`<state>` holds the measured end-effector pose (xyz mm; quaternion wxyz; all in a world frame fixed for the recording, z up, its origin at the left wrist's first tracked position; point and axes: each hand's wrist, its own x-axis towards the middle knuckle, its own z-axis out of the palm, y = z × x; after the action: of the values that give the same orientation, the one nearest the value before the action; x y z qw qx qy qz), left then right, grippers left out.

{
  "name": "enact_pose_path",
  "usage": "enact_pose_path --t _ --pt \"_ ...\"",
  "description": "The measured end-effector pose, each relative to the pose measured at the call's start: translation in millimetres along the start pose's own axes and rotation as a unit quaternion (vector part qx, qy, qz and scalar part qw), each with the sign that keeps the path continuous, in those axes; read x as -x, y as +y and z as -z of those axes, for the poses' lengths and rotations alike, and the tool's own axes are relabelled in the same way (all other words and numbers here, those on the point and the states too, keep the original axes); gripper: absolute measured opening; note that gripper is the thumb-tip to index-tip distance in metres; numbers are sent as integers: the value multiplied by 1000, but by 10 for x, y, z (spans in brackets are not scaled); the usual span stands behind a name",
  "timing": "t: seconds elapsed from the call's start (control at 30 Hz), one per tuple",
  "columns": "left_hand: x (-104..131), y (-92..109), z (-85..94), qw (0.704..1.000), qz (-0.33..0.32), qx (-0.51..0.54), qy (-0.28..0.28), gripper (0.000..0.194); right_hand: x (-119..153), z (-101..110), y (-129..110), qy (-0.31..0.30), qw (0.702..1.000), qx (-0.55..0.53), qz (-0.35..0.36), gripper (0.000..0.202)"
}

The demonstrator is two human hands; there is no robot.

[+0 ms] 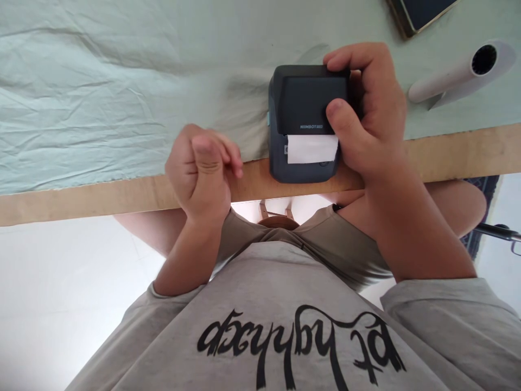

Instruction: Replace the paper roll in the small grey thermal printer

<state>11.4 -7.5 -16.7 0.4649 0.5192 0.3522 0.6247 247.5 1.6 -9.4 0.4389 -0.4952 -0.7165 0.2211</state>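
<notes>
A dark label printer (309, 103) marked NIIMBOT stands at the front edge of the table, with a white paper label (312, 149) sticking out of its front slot. My right hand (372, 108) grips its right side, thumb on the upper cover and index finger at the back corner; the other fingers are partly hidden. My left hand (203, 171) is held to the left of the printer, apart from it. Its fingers are curled in with the thumb lying over them, and nothing shows in it.
A pale green cloth (101, 98), wrinkled on the left, covers the table up to its bare wooden edge (81, 200). To the right lies a white tube-shaped device (451, 79) with a dark round end. A dark flat object (423, 11) sits at the top right.
</notes>
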Motion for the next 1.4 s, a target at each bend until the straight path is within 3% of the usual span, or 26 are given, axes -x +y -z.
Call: enact_pose_path --t 0.07,0.17,0.27,0.37,0.43,0.53,0.6,0.7,0.93,1.4 --pt "11 19 2 1000 6 -16 -7 14 -1 -2 -11 1 1000 -2 -5 38" --pt "51 68 16 997 19 -68 -18 9 0 -3 -23 1 1000 4 -11 35" --pt "83 95 38 992 28 -118 -35 34 2 6 -17 -3 1000 11 -6 35" --pt "71 72 47 963 -38 -232 -128 25 4 14 -5 -12 1000 17 -4 34" --pt "52 49 35 927 -62 -314 -195 51 4 17 -2 -15 1000 18 1 35" --pt "32 38 -1 878 -14 -406 -254 103 6 18 -2 -11 1000 16 1 36" --pt "24 48 -25 849 18 -445 -286 119 9 20 -2 -12 1000 20 -2 35" --pt "20 67 -41 829 41 -468 -303 126 18 20 -11 -22 999 25 4 37" --pt "65 -10 12 848 4 -453 -276 116 34 -24 -116 32 998 -4 -47 42" --pt "25 -81 65 869 -16 -428 -248 111 -1 8 -165 -7 998 -45 -53 57"
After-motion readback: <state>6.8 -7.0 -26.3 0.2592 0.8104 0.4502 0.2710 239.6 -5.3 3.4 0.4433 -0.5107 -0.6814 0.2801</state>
